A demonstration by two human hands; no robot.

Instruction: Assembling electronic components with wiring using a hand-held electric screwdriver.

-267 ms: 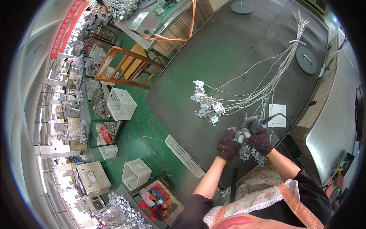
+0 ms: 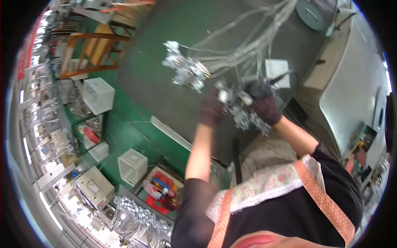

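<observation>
Dark table (image 2: 153, 74), with a slanted left edge dropping toward green floor (image 2: 128, 120). White strip (image 2: 171, 134) along the lower part of that edge; chair (image 2: 89, 49) near the upper part, crate (image 2: 97, 96) lower and farther out. Widest stretch of tabletop to the left of and beyond the far cluster (image 2: 184, 68) of silvery parts. Tighter on the right: paper (image 2: 276, 66) just beside the tool, then the right edge, then a tall pale panel (image 2: 359, 91). Cables (image 2: 276, 27) from the far cluster toward the upper right, away from the body.

Near cluster (image 2: 244, 118) of silvery parts between the two gloved hands, nearer the body than the far cluster; cannot tell whether lifted or resting. Left hand (image 2: 211, 109) at its left end, blurred; cannot tell whether pinching or only touching. Right hand (image 2: 266, 108) wrapped around the dark tool (image 2: 255, 89), at the near cluster's upper right.
</observation>
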